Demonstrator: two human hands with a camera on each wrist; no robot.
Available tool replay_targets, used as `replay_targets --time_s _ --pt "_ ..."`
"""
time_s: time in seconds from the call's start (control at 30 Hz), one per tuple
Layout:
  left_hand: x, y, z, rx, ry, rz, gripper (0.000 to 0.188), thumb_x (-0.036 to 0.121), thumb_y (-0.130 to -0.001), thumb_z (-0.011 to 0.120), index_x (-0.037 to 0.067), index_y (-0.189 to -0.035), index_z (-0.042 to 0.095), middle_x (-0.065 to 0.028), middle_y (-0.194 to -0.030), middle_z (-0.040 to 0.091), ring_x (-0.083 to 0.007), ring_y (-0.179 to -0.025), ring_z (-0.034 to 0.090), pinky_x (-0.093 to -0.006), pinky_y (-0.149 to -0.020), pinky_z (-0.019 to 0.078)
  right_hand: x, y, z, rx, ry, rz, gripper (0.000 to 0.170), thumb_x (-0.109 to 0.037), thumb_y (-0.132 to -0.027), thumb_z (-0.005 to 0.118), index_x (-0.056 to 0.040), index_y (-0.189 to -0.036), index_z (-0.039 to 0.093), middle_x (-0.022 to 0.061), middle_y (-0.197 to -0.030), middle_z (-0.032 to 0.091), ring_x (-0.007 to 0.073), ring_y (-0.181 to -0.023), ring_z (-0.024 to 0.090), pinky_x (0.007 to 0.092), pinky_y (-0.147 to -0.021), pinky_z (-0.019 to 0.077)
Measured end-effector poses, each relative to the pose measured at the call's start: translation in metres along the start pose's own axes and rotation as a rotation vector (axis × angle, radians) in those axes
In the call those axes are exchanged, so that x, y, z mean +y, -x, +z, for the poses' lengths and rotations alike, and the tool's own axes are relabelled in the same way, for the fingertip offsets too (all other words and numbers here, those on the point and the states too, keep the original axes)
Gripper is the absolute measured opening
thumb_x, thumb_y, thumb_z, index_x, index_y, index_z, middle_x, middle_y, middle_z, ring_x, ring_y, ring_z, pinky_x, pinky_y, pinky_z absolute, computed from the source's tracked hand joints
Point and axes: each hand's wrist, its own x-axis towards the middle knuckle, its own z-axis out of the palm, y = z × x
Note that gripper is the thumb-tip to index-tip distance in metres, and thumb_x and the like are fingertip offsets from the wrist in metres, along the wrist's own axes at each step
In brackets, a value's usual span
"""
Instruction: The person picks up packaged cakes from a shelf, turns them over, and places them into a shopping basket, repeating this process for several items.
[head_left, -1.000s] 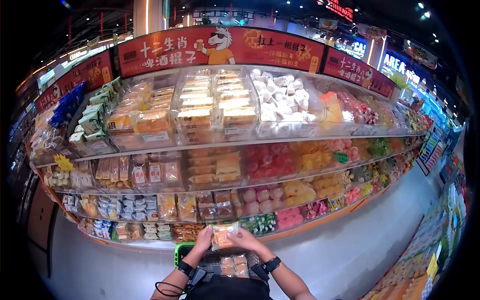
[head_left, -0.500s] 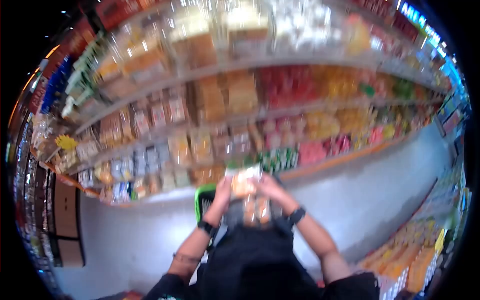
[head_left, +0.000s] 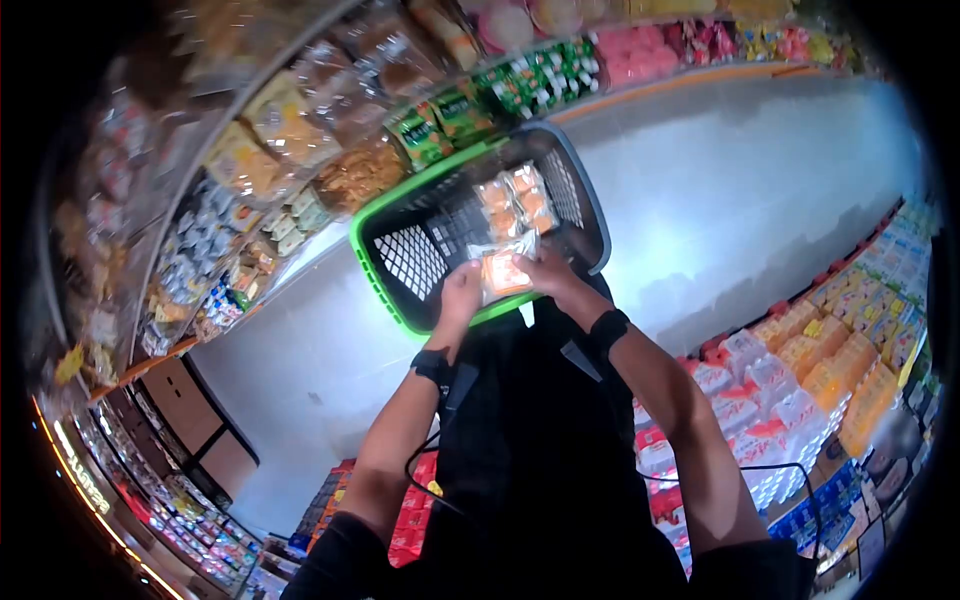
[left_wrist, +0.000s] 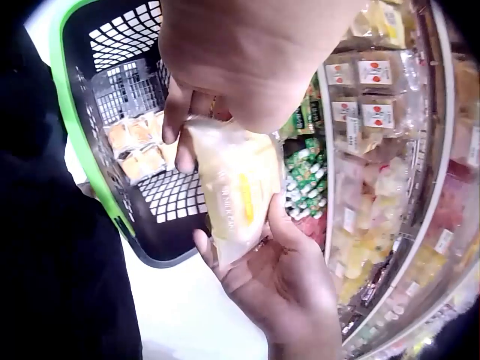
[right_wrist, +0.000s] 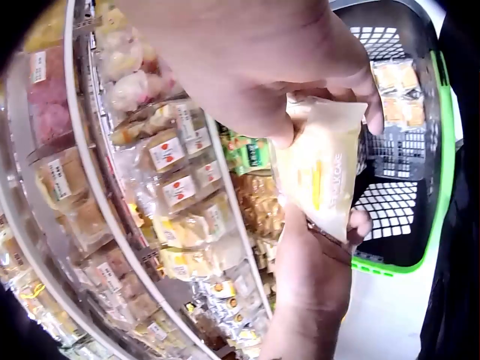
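Observation:
Both hands hold one plastic-wrapped pastry, a flat pack with a pale wrapper and yellow print. My left hand grips one side edge, its thumb on the face. The opposite edge is pinched by my right hand, thumb likewise on top. In the left wrist view the wrapped pastry spans the gap between the two hands. It is held over the near side of a dark shopping basket with a bright green rim. Several similar wrapped pastries lie inside the basket.
Stocked snack shelves curve along the front and left, with green packs right behind the basket. Pale floor stretches to the right. Stacked cartons stand at the lower right. Thin black cables run by the forearms.
The head view has tilted down, so the basket now shows whole and the upper shelves have left the picture. Both hands still hold the wrapped pastry.

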Motion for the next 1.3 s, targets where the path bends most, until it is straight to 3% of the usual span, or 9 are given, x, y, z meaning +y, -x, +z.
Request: replay_targets --time_s 0.1,0.17,0.27,0.37,0.43,0.77,0.8,1.13,1.3 --pt "-0.039 -0.009 0.023 -0.216 0.205 -0.250 0.022 0.022 -0.094 0.048 0.005 -0.101 0.060 0.0052 -0.072 0.050 -0.0038 -0.059 0.042 -0.0189 -0.054 0.0354 0.075 -0.033 -0.018 -0.117 -0.345 0.267 0.031 -0.019 -0.084 0.061 0.0003 -0.107 0.056 0.0083 -0.100 0.060 0.0132 -0.087 0.058 0.0304 -0.075 0.0489" --pt "-0.031 -0.026 0.048 -0.254 0.360 -0.579 0.015 0.015 -0.093 0.047 0.009 -0.101 0.058 0.0038 -0.076 0.053 -0.0051 -0.062 0.046 -0.0184 -0.059 0.0384 0.089 -0.064 -0.018 -0.099 0.550 0.202 0.040 -0.024 -0.081 0.061 0.0030 -0.109 0.053 0.0195 -0.103 0.060 0.0304 -0.092 0.060 0.0390 -0.081 0.0473" --pt "-0.085 -0.080 0.092 -0.346 0.392 -0.633 0.017 0.010 -0.091 0.042 0.008 -0.101 0.055 0.0004 -0.084 0.058 -0.0088 -0.071 0.053 -0.0221 -0.068 0.0420 0.134 -0.113 -0.020 0.360 0.459 0.310 0.045 -0.032 -0.078 0.061 0.0004 -0.109 0.054 0.0267 -0.103 0.059 0.0430 -0.101 0.055 0.0432 -0.085 0.0445" --pt "-0.135 -0.134 0.125 -0.375 0.304 -0.633 0.021 0.011 -0.090 0.040 0.005 -0.104 0.055 -0.0004 -0.088 0.059 -0.0100 -0.077 0.053 -0.0258 -0.068 0.0419 0.186 -0.181 -0.038 0.070 0.930 0.169 0.038 -0.032 -0.077 0.057 0.0000 -0.097 0.062 0.0226 -0.098 0.062 0.0340 -0.099 0.059 0.0409 -0.086 0.0462" --pt "-0.161 -0.161 0.148 -0.354 0.388 -0.611 0.025 0.012 -0.089 0.039 0.006 -0.109 0.053 -0.0008 -0.091 0.059 -0.0106 -0.082 0.052 -0.0270 -0.069 0.0401 0.190 -0.212 -0.040 0.339 0.554 0.406 0.032 -0.027 -0.074 0.061 -0.0037 -0.096 0.064 0.0202 -0.100 0.063 0.0325 -0.099 0.060 0.0386 -0.087 0.0469" --pt "-0.293 -0.234 0.237 -0.348 0.373 -0.517 0.032 -0.003 -0.073 0.052 -0.002 -0.105 0.057 -0.0058 -0.098 0.059 -0.0166 -0.093 0.052 -0.0259 -0.082 0.0380 0.322 -0.320 -0.076 0.223 0.637 0.464 0.045 -0.021 -0.075 0.058 0.0062 -0.110 0.048 0.0269 -0.117 0.053 0.0354 -0.113 0.051 0.0397 -0.095 0.0411" --pt "-0.333 -0.241 0.254 -0.259 0.377 -0.416 0.036 -0.002 -0.064 0.061 -0.007 -0.099 0.059 -0.0076 -0.077 0.058 -0.0162 -0.069 0.051 -0.0299 -0.060 0.0409 0.319 -0.318 -0.075 0.210 0.731 0.416 0.044 -0.019 -0.076 0.057 0.0055 -0.111 0.048 0.0288 -0.116 0.052 0.0355 -0.112 0.051 0.0373 -0.095 0.0415" --pt "-0.292 -0.245 0.253 -0.045 0.570 -0.561 0.036 -0.013 -0.071 0.051 -0.003 -0.105 0.054 -0.0076 -0.089 0.062 -0.0146 -0.076 0.059 -0.0238 -0.056 0.0451 0.381 -0.331 -0.084 0.281 0.665 0.319 0.029 -0.013 -0.080 0.053 0.0065 -0.101 0.059 0.0202 -0.088 0.064 0.0298 -0.083 0.062 0.0367 -0.078 0.0455" --pt "-0.264 -0.246 0.234 -0.195 0.507 -0.580 0.044 -0.014 -0.070 0.051 -0.003 -0.112 0.049 -0.0104 -0.096 0.060 -0.0158 -0.081 0.058 -0.0262 -0.060 0.0458 0.381 -0.320 -0.082 -0.026 -0.322 0.183 0.036 0.001 -0.070 0.058 0.0042 -0.106 0.057 0.0083 -0.093 0.063 0.0167 -0.081 0.061 0.0281 -0.073 0.0474"
